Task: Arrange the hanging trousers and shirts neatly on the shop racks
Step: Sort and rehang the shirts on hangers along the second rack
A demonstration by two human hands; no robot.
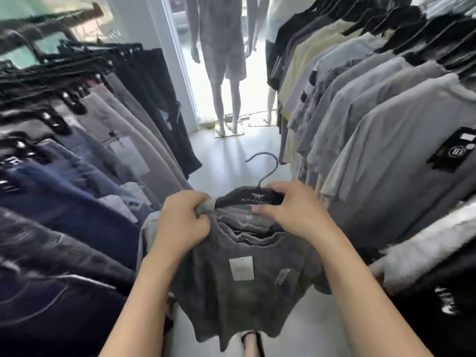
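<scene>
The left hand [180, 222] was closed on the collar of a dark grey T-shirt [239, 287], pinching the lighter fabric at the hanger's left end. The right hand [291, 210] gripped the black hanger [247, 197] from the right, fingers curled over its top, thumb on the neckline. The shirt hung in the aisle between the two racks, off any rail, its hook [268, 166] free in the air. Trousers [77, 181] lined the left rack, shirts [373, 119] the right, with a mannequin [221, 60] at the doorway beyond
</scene>
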